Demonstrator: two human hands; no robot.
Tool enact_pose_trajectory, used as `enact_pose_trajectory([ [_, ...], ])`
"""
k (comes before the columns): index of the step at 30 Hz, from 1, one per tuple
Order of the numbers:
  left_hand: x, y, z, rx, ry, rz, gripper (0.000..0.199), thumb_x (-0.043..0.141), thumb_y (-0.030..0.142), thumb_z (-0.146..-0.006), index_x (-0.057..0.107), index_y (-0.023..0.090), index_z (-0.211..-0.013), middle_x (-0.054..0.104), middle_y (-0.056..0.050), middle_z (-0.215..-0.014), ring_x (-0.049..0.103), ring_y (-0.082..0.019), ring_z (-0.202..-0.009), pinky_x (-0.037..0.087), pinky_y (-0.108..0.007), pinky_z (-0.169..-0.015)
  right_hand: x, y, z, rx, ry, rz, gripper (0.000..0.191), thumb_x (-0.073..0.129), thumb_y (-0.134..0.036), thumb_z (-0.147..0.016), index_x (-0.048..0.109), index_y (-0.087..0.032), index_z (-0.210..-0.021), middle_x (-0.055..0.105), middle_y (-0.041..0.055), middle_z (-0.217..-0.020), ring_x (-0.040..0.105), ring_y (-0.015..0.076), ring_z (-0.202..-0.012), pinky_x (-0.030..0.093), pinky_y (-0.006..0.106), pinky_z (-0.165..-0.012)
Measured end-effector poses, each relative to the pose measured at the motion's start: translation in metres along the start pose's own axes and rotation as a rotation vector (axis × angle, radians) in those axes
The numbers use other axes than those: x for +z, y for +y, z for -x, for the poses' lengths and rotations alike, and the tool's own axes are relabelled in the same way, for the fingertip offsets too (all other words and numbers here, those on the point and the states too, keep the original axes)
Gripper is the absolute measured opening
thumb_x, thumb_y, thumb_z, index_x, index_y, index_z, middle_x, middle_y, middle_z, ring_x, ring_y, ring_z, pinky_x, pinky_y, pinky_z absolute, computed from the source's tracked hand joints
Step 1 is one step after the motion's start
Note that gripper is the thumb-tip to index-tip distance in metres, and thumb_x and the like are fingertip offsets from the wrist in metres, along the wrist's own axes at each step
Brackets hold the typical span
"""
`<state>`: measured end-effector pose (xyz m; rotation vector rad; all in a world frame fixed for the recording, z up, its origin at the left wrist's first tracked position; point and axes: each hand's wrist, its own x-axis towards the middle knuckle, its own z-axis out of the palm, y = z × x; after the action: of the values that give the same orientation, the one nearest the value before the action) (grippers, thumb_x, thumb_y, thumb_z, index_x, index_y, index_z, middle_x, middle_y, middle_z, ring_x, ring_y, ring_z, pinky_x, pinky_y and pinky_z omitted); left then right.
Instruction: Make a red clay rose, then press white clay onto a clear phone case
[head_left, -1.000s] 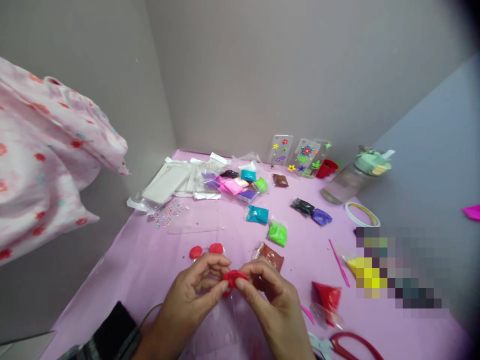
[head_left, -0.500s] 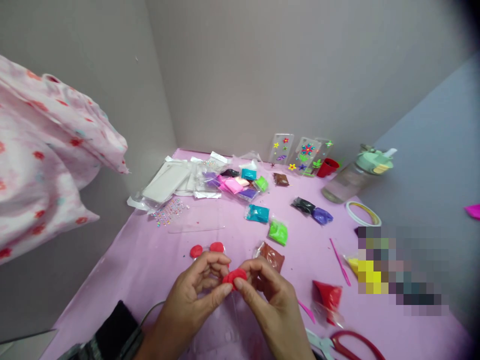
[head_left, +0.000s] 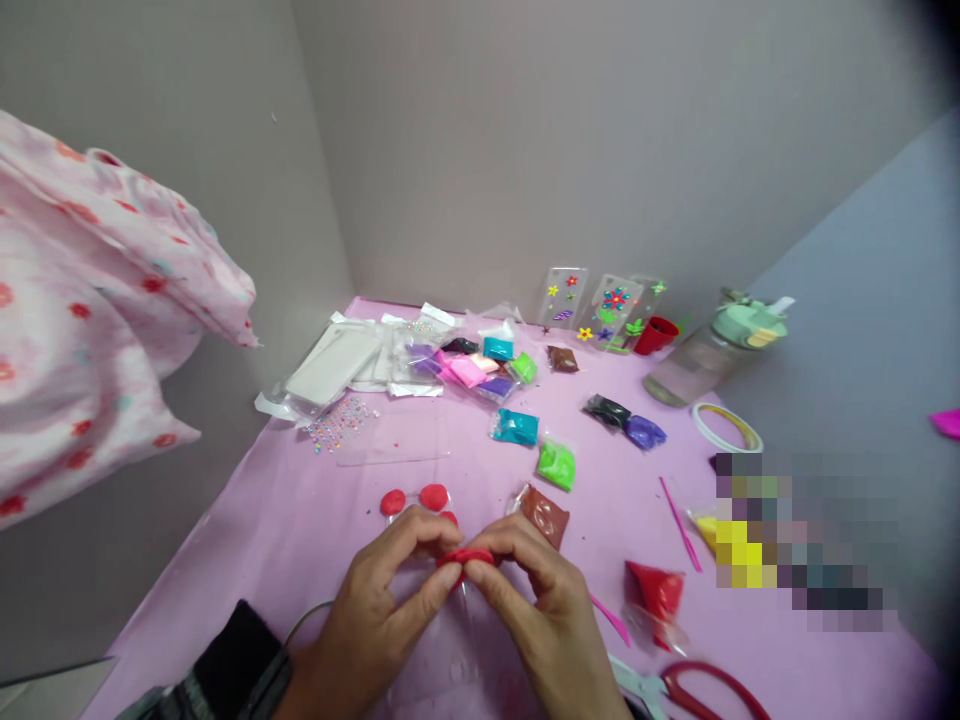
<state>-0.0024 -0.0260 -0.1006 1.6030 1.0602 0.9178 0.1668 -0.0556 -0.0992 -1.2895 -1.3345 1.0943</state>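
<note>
Between my two hands a small piece of red clay [head_left: 471,556] is pinched at the fingertips. My left hand [head_left: 394,590] grips its left side with thumb and fingers, and my right hand [head_left: 536,590] pinches its right side. Just beyond my left hand, flattened red clay rounds [head_left: 433,496] rest on a clear phone case, which is partly hidden by my hands. A packet of brown clay [head_left: 544,515] lies right behind my right hand.
Green [head_left: 556,465] and teal [head_left: 515,427] clay packets lie further back. To the right are an opened red packet [head_left: 658,600], a pink tool [head_left: 681,525], red-handled scissors [head_left: 712,690] and a bottle [head_left: 697,355]. Scattered beads [head_left: 337,425] and white packages [head_left: 334,365] sit back left.
The red clay between my fingertips has tilted and now appears flatter and more edge-on. My fingers have shifted slightly around it, uncovering more red clay beyond my left hand.
</note>
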Motion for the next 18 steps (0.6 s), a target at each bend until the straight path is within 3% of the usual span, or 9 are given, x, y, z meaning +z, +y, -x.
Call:
enact_pose_trajectory([
  [8, 0.001, 0.001, 0.0, -0.107, -0.045, 0.221, 0.01, 0.065, 0.033, -0.092, 0.066, 0.023, -0.092, 0.067, 0.0, -0.092, 0.067, -0.016, -0.09, 0.052, -0.025, -0.084, 0.002, -0.002, 0.001, -0.005, -0.045, 0.026, 0.012, 0.066, -0.03, -0.095, 0.072, -0.024, -0.086, 0.068, -0.0013, -0.087, 0.065, 0.0138, -0.084, 0.048, 0.021, -0.078],
  [11, -0.002, -0.002, -0.002, -0.159, -0.035, 0.294, 0.014, 0.068, 0.037, -0.091, 0.067, 0.023, -0.087, 0.067, 0.001, -0.088, 0.066, -0.016, -0.087, 0.053, -0.024, -0.081, -0.003, -0.003, -0.001, -0.013, -0.069, 0.058, 0.01, 0.066, -0.033, -0.095, 0.073, -0.025, -0.093, 0.069, -0.001, -0.089, 0.065, 0.0143, -0.085, 0.047, 0.022, -0.078],
  [18, -0.025, -0.01, -0.016, -0.231, 0.395, 0.565, 0.018, 0.075, 0.039, -0.086, 0.065, 0.025, -0.092, 0.069, 0.006, -0.084, 0.069, -0.011, -0.076, 0.057, -0.021, -0.077, -0.015, 0.012, -0.007, -0.033, -0.019, 0.278, 0.024, 0.056, -0.029, -0.101, 0.07, -0.021, -0.083, 0.066, 0.0003, -0.081, 0.059, 0.0149, -0.076, 0.042, 0.025, -0.071],
])
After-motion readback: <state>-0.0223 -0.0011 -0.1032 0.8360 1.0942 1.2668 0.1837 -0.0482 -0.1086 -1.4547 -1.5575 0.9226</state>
